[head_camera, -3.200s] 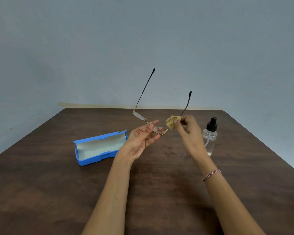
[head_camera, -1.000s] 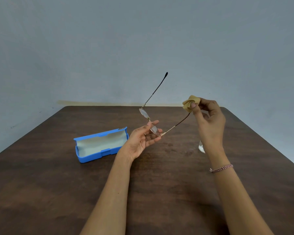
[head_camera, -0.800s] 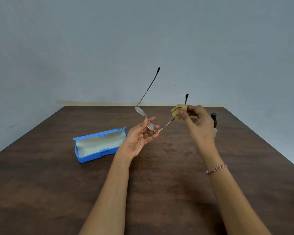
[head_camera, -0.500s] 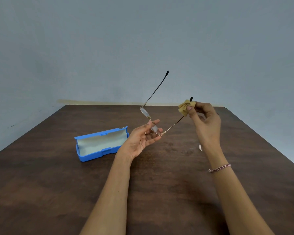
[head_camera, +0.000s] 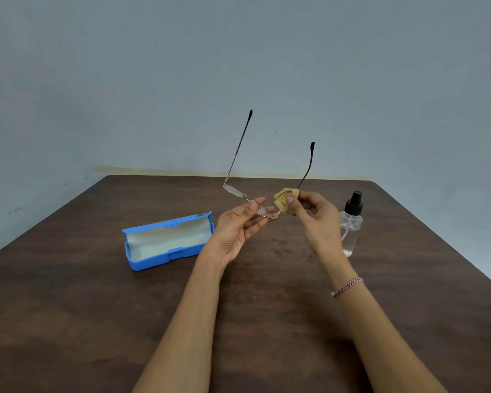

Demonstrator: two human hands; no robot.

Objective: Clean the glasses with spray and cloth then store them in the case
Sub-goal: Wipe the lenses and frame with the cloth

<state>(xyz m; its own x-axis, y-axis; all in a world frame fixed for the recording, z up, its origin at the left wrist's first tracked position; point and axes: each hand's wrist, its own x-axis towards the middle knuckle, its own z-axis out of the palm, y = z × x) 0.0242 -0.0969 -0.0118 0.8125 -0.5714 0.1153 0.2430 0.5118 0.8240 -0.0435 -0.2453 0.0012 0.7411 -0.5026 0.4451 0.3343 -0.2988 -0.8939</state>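
My left hand (head_camera: pixel 236 231) holds thin gold-rimmed glasses (head_camera: pixel 240 194) by the right lens, above the table, with both temples pointing up and away. My right hand (head_camera: pixel 315 219) pinches a small yellow cloth (head_camera: pixel 284 202) around the lower end of the right temple, close to the hinge. An open blue case (head_camera: pixel 165 241) with a pale lining lies on the table left of my hands. A clear spray bottle (head_camera: pixel 352 222) with a black pump top stands upright just right of my right hand.
Everything sits on a dark brown wooden table (head_camera: pixel 97 321). Its far edge meets a plain grey-blue wall (head_camera: pixel 238 66). A beaded bracelet (head_camera: pixel 346 286) is on my right wrist.
My right hand slid the cloth down the right temple from near its tip to near the hinge. The spray bottle, hidden behind that hand before, is in view again.
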